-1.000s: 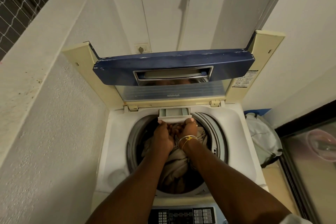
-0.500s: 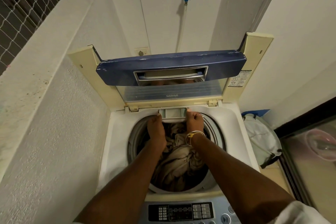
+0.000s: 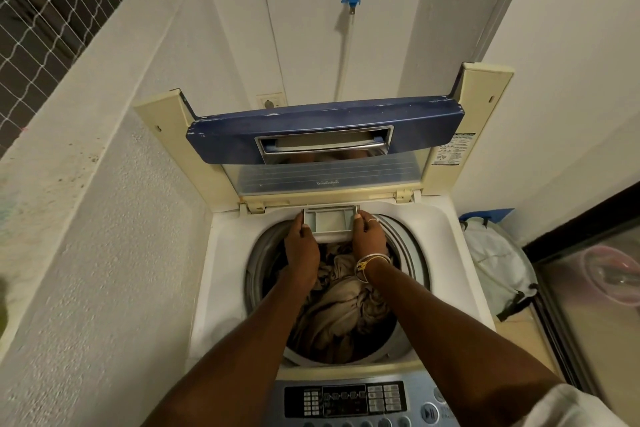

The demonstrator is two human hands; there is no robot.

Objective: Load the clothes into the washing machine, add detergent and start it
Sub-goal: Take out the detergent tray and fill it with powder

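Currently both hands are on the small grey plastic detergent drawer (image 3: 330, 221) at the back rim of the round grey drum (image 3: 254, 274) — left hand (image 3: 301, 248) grips its left end, right hand (image 3: 369, 239) its right. Inside lie beige crumpled clothes (image 3: 341, 305). Advice: keep the drawer level and slide evenly — avoid jamming.
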